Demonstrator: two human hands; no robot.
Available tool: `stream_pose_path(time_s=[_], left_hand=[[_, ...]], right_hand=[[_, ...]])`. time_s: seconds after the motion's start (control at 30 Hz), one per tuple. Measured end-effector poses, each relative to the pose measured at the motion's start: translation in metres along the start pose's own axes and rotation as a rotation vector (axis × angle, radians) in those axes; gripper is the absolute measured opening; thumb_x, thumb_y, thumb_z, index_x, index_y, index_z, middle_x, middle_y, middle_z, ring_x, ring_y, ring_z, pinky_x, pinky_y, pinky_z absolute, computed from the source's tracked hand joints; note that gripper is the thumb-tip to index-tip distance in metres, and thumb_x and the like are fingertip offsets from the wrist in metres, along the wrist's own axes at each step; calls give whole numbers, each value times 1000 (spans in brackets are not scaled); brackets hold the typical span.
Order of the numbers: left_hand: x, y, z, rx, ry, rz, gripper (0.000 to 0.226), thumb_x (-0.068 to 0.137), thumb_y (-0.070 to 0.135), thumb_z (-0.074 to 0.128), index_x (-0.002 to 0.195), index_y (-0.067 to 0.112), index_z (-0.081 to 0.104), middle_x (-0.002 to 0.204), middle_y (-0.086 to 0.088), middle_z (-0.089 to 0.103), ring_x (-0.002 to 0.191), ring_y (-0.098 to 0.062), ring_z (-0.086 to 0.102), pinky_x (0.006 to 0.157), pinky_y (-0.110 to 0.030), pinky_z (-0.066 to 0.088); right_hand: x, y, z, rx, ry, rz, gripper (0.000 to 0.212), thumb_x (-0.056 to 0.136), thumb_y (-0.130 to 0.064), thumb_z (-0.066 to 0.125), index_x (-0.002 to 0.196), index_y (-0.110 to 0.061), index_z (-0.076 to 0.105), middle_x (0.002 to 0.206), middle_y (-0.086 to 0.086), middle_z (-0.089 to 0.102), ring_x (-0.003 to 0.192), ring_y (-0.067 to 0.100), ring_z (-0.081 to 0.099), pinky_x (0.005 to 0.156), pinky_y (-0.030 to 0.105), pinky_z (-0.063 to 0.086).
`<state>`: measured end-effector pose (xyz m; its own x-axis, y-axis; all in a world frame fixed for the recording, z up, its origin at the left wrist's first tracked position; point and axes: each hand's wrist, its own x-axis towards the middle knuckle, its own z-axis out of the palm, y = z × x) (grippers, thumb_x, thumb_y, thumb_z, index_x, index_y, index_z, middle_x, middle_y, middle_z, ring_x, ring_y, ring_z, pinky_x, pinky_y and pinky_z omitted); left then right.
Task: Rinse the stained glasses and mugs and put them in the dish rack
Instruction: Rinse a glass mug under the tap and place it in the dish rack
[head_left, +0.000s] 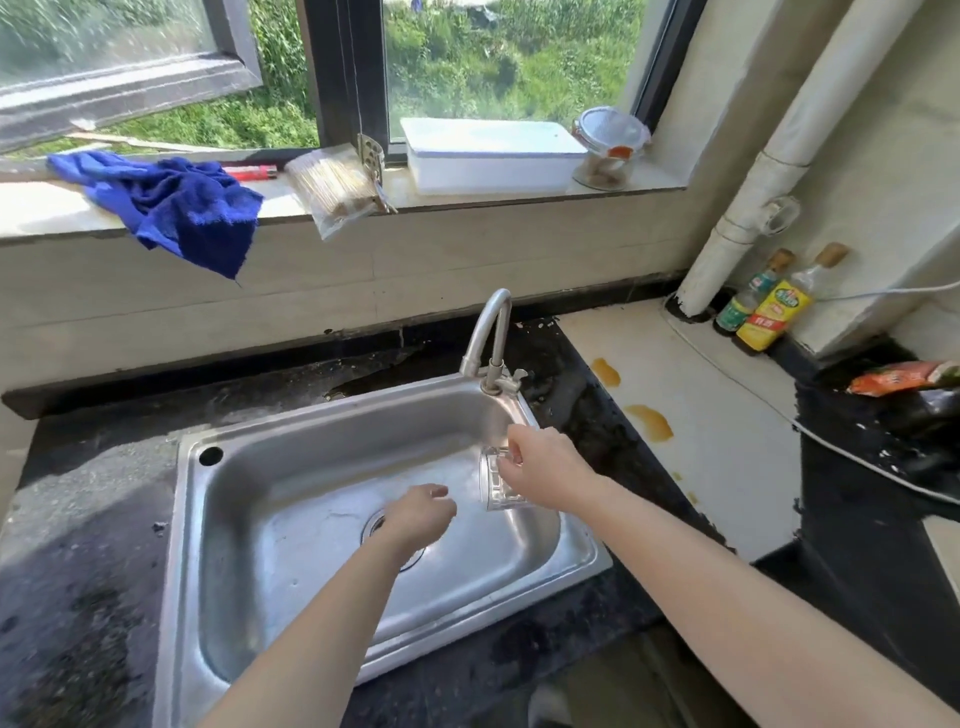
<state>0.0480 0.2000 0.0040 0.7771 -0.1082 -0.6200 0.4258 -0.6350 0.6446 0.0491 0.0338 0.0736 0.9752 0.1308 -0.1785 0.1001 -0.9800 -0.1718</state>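
A clear faceted glass (496, 480) is held tilted over the right side of the steel sink (270, 431), just below the tap's spout (491, 332). My right hand (545, 470) grips the glass from its right side. My left hand (421, 514) hovers over the drain with its fingers loosely curled and nothing in it, a little left of the glass. I cannot tell whether water is running. No dish rack and no other glass or mug is in view.
A dark stone counter surrounds the sink. To the right lies a pale board (691, 415) with orange stains, two bottles (769, 317) and a white cable (857, 457). The window sill holds a blue cloth (176, 208), a white box (488, 156) and a jar (610, 150).
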Motion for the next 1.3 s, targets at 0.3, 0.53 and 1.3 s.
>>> stream_pose_path(time_s=[0.3,0.53,1.3], left_hand=[[-13,87,65,-374,-380,-92,47,99,42,38,112,4,63,101,-14,69,90,-27,66,87,-38,49],[-80,185,203,-570,-1073,-190,73,91,62,35,123,-1,50,107,-25,67,77,-32,70,69,-39,59],[-351,258,686,460,-1599,475,57,74,17,63,125,40,53,124,-6,64,115,-35,61,96,-56,48]], right_hand=[[-84,82,-31,326,224,163,24,91,-28,53,74,-13,44,66,3,48,62,19,44,58,27,28],[-220,186,-80,690,505,374,31,79,-14,60,57,-4,41,54,3,35,54,11,30,54,29,23],[-757,399,16,1461,731,1288,13,96,-13,54,86,-5,56,76,13,68,53,17,55,47,25,42]])
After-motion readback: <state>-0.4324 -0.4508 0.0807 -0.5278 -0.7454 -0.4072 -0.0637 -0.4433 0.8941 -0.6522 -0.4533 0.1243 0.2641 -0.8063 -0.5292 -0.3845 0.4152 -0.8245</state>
